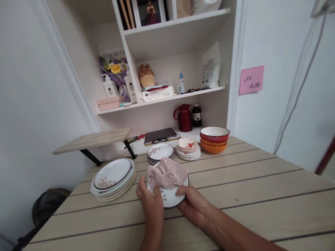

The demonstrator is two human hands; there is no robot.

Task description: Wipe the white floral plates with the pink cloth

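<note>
A small white plate (173, 199) with a dark rim and brown floral print is held up over the table between my two hands. A crumpled pink cloth (169, 173) lies across its far part. My left hand (151, 199) grips the plate's left edge, its thumb on top beside the cloth and its fingers partly hidden underneath. From the right, my right hand (195, 206) pinches the rim, thumb on the upper face. Just beyond is a stack of similar plates (160, 152). To the left stands a stack of larger plates (113, 176).
Small dishes (187, 144) sit on white saucers (188, 155) behind the hands. Stacked red and orange bowls (214, 140) stand at the back right. A low wooden riser (96, 140) is at the back left. Behind are a red jug (184, 118), a dark bottle (196, 115) and shelves.
</note>
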